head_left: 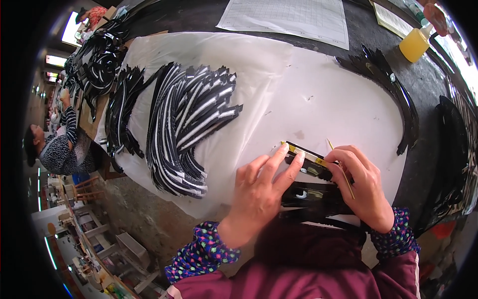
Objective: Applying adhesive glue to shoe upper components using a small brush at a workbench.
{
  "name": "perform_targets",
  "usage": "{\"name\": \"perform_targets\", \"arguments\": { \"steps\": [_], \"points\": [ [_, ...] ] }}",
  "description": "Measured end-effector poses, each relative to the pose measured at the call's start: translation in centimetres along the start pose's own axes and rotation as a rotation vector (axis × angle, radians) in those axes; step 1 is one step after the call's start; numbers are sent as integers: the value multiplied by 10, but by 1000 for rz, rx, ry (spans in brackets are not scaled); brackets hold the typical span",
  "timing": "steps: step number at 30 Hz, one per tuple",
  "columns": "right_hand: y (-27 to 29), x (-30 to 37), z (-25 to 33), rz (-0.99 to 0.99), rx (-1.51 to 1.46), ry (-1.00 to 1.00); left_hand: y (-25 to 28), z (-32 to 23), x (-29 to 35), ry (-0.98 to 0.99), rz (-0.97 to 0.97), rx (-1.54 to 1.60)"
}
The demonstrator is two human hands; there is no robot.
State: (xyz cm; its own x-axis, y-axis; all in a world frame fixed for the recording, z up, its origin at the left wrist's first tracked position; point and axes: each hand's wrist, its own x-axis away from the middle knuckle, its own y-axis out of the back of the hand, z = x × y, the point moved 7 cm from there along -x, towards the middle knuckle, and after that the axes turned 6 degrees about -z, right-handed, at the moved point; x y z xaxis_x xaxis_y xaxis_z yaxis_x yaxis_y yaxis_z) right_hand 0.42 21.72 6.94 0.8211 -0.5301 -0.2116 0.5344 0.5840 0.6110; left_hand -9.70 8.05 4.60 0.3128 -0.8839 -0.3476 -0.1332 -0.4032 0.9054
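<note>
Near the front edge of the white sheet, my left hand has its index finger and thumb on a narrow yellow strip with dark marks. The strip lies along a short black glossy piece. At the strip's other end, my right hand is closed round a thin yellowish stick, its fingertips also touching the strip. Below my fingers, glossy black strips lie side by side, partly hidden by my hands. What lies under my right fingertips is hidden.
A fanned bundle of black-and-white strips lies on the white sheet, left of my hands. More black strips curve at the right. A yellow bottle and a printed paper are at the back. Another person is at left.
</note>
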Motion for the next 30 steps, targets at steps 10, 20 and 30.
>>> {"name": "perform_targets", "arguments": {
  "steps": [10,20,30],
  "points": [
    [-27,-28,0,122,-515,-250,-3,3,4,15,-50,37],
    [-47,-35,-3,130,-291,-168,-3,3,8,5,-107,56],
    [-46,-36,-5,103,-248,-135,-4,3,8,12,-116,65]
  ]
}}
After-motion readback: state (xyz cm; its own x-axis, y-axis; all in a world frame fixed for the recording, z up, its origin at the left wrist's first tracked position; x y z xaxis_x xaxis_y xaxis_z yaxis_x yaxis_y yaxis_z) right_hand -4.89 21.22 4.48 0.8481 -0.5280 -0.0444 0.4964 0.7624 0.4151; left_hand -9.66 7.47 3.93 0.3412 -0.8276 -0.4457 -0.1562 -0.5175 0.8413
